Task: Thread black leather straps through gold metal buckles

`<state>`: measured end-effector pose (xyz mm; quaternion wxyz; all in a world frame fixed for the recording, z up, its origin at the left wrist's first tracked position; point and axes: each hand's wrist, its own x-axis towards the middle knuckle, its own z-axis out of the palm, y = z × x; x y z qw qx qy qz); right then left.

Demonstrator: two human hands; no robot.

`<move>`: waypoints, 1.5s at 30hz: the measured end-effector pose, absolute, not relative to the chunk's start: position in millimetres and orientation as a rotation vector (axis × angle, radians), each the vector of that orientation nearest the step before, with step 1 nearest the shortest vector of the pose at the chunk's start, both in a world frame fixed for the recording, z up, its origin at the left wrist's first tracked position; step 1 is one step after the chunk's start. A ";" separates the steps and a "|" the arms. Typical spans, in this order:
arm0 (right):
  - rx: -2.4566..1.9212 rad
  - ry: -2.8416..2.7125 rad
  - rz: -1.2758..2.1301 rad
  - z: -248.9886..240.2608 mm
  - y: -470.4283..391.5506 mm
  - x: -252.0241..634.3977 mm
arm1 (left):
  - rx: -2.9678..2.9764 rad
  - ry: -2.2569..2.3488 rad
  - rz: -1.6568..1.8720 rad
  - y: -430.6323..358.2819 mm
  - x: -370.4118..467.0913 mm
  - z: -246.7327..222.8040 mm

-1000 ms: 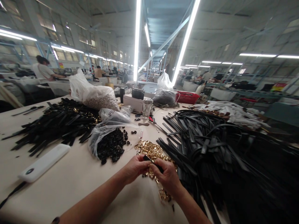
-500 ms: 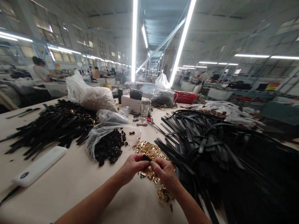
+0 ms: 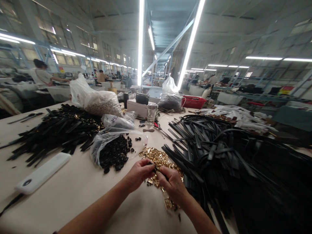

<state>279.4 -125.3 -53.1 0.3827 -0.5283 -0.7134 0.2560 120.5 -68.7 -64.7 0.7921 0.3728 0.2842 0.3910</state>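
Note:
My left hand (image 3: 140, 173) is closed on a small black piece (image 3: 151, 164), pinched between thumb and fingers. Close against it on the right, my right hand (image 3: 171, 182) is closed too; what its fingertips grip is too small to make out. Both hands are held over a heap of gold metal buckles (image 3: 159, 158) on the pale table (image 3: 80, 201). Black loops (image 3: 113, 152) spill from a clear plastic bag (image 3: 97, 143) beyond my left hand. Long black straps (image 3: 207, 146) lie piled to the right of my right hand.
A second heap of black straps (image 3: 58, 126) and a white device (image 3: 44, 172) with a cable lie left. Farther back stand a filled plastic bag (image 3: 102, 102), a glass jar (image 3: 151, 115) and a red basket (image 3: 195, 101). A person (image 3: 40, 73) sits at the far left.
The fingers of both hands have shifted around the black piece, and less of it shows between them. My right fingers have curled more, slightly apart from the left ones.

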 end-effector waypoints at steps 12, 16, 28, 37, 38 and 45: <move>-1.372 -1.888 0.620 -53.6 -124.7 284.0 | 0.740 0.542 0.748 -66.2 118.0 -68.2; -1.381 -1.885 0.678 -50.4 -124.8 285.2 | 0.744 0.549 0.731 -65.6 116.6 -68.3; -1.366 -1.700 0.988 -57.9 -125.8 278.3 | 0.801 0.590 0.782 -68.2 122.1 -70.7; -1.216 -1.414 1.360 -64.5 -119.0 278.7 | 0.898 0.539 0.785 -72.5 121.4 -58.3; -1.217 -1.415 1.362 -65.4 -118.9 278.6 | 0.897 0.556 0.794 -72.7 122.0 -58.4; -1.240 -1.513 1.299 -65.6 -122.1 277.7 | 0.906 0.589 0.801 -71.9 122.4 -63.6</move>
